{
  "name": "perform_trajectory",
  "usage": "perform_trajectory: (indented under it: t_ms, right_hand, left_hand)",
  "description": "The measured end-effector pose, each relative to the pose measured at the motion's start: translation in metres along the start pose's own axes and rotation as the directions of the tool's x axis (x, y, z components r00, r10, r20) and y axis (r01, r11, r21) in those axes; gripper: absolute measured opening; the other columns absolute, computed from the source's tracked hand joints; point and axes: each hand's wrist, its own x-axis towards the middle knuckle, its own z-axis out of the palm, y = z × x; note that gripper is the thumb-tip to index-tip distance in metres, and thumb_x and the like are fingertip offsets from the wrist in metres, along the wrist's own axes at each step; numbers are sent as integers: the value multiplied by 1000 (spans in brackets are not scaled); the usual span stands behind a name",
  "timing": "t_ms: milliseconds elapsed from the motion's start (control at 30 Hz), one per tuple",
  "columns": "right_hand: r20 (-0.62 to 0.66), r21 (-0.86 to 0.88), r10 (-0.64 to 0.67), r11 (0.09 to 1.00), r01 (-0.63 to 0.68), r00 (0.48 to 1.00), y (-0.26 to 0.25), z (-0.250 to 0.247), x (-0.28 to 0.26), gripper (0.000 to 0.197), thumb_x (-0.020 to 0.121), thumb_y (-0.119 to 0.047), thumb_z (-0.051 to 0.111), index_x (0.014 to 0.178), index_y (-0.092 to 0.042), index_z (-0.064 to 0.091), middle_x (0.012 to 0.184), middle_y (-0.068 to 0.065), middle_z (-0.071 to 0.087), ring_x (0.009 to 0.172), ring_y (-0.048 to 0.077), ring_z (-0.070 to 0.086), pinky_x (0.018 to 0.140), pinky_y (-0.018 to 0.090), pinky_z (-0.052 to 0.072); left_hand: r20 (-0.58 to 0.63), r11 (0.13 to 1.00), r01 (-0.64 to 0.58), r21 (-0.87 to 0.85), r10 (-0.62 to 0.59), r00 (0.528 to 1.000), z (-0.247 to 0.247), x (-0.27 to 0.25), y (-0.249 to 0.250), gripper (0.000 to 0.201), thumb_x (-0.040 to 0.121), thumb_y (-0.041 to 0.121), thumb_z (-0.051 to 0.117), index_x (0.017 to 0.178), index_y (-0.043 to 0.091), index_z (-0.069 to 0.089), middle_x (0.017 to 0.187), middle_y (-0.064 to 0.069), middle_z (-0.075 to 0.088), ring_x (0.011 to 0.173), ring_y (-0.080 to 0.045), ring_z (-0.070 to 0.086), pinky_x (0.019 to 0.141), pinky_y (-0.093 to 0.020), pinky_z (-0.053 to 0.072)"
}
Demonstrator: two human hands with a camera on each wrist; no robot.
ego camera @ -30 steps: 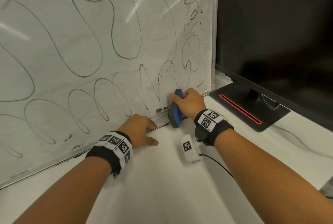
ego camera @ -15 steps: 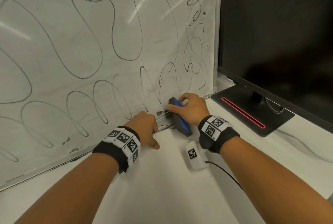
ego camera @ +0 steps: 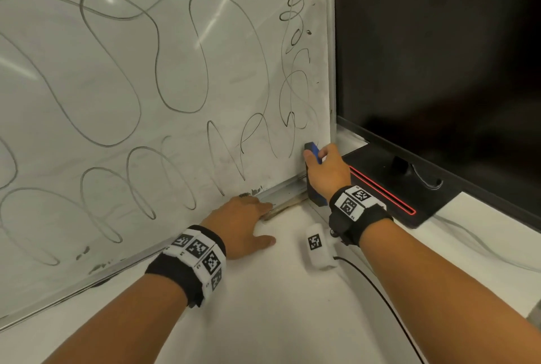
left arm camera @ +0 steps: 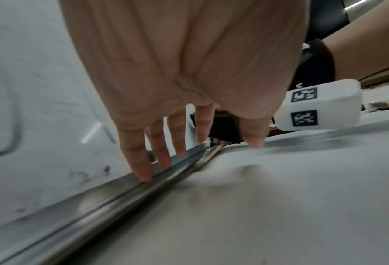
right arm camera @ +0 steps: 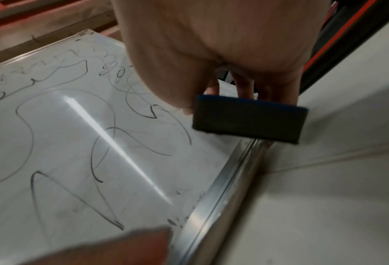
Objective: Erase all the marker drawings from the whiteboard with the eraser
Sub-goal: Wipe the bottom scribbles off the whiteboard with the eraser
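Observation:
The whiteboard (ego camera: 175, 71) stands upright on the white table, covered in looping black marker lines (ego camera: 181, 50). My right hand (ego camera: 326, 172) grips the blue-backed eraser (ego camera: 313, 153) at the board's bottom right corner, its dark felt (right arm camera: 247, 122) just above the metal bottom rail (right arm camera: 223, 181). My left hand (ego camera: 244, 224) lies flat with straight fingers (left arm camera: 141, 161) on the rail (left arm camera: 111, 193), thumb on the table. The board (right arm camera: 75, 143) shows more scribbles in the right wrist view.
A black monitor (ego camera: 439, 56) stands just right of the board, its base (ego camera: 409, 188) carrying a red light strip. A white tagged device (ego camera: 317, 246) with a black cable (ego camera: 380, 299) lies on the table between my wrists.
My right hand has carried the eraser rightward and upward from the rail into the board's bottom right corner. The left hand stays on the rail.

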Motion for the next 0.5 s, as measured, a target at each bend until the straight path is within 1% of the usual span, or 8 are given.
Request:
perform_trajectory:
  t_ms: [67, 100, 200, 267, 333, 367, 467, 500]
  right_hand:
    - [21, -19, 0, 1000, 1, 1000, 4, 1, 6, 33, 99, -44, 54, 108, -12, 46, 93, 10, 61, 77, 22, 60, 60, 28, 46]
    - [35, -26, 9, 1000, -8, 999, 6, 1, 8, 34, 99, -45, 55, 107, -13, 47, 94, 11, 61, 77, 22, 60, 60, 28, 46]
    - [88, -24, 70, 997, -69, 994, 9, -6, 17, 35, 94, -42, 62, 108, -12, 50, 95, 8, 61, 76, 19, 58, 60, 26, 46]
    - [80, -5, 110, 994, -110, 991, 11, -11, 23, 35, 92, -42, 64, 108, -12, 53, 96, 7, 62, 77, 17, 59, 60, 25, 45]
    - [25, 25, 132, 991, -132, 991, 13, -16, 30, 38, 92, -44, 64, 108, -11, 55, 99, 9, 63, 78, 17, 60, 62, 26, 47]
    - [3, 33, 135, 990, -135, 991, 13, -16, 32, 39, 92, -44, 64, 109, -10, 54, 100, 10, 63, 78, 18, 59, 63, 26, 47]
    - [23, -10, 109, 994, -109, 994, 11, -14, 31, 39, 93, -43, 65, 110, -11, 51, 103, 9, 60, 79, 18, 57, 68, 28, 47]
    - [47, -22, 92, 996, -91, 995, 11, -13, 29, 39, 92, -42, 67, 110, -12, 50, 103, 7, 58, 79, 17, 57, 66, 26, 46]
  left_hand:
    - [-4, 999, -36, -2, 36, 999, 5, 11, 13, 76, 94, 64, 48, 157, 31, 22, 158, 1, 31, 145, -25, 29, 116, -45, 33]
    - [3, 999, -46, -2, 46, 999, 7, 13, 19, 77, 96, 65, 43, 159, 31, 15, 162, 0, 24, 148, -26, 24, 119, -46, 29]
    - [44, 996, -70, 51, 68, 997, 19, 19, 32, 83, 94, 73, 31, 159, 30, 5, 164, -3, 17, 149, -29, 20, 119, -50, 27]
    - [111, 993, -46, 106, 34, 993, 28, 17, 37, 92, 88, 82, 27, 159, 32, -2, 168, -4, 0, 153, -31, 6, 121, -57, 17]
    - [164, 992, -20, 128, -1, 986, 34, 16, 38, 100, 83, 87, 29, 158, 35, -11, 167, -2, -18, 154, -29, -11, 121, -61, 3]
    - [176, 993, -12, 119, -9, 984, 33, 16, 38, 102, 82, 88, 32, 157, 36, -14, 166, -1, -22, 153, -28, -15, 121, -61, -1]
    - [189, 998, -5, 60, -7, 982, 29, 17, 36, 110, 78, 88, 42, 156, 37, -17, 166, 2, -21, 153, -25, -15, 121, -61, 0]
    - [192, 999, -2, 49, -7, 981, 27, 17, 35, 113, 77, 88, 44, 155, 37, -19, 166, 3, -20, 154, -25, -14, 121, -61, 1]
